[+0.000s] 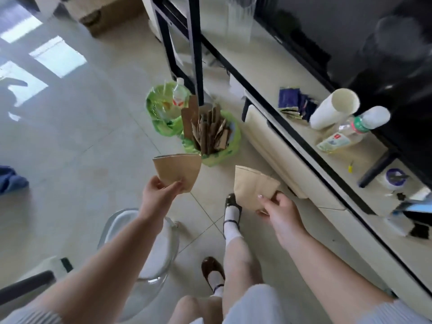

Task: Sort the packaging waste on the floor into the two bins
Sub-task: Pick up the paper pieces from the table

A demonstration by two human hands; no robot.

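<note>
Both hands are raised at frame centre, each pinching a flattened brown cardboard piece: the left hand (pixel 161 191) holds one cardboard piece (pixel 178 170) by its lower edge, the right hand (pixel 279 206) holds another cardboard piece (pixel 253 187) lower right of it. Two green-lined bins are seen above on the tiled floor (pixel 81 136): the plastics bin (pixel 163 108) with a bottle (pixel 179 95), the cardboard bin (pixel 217 139) stuffed with brown strips, touching side by side.
</note>
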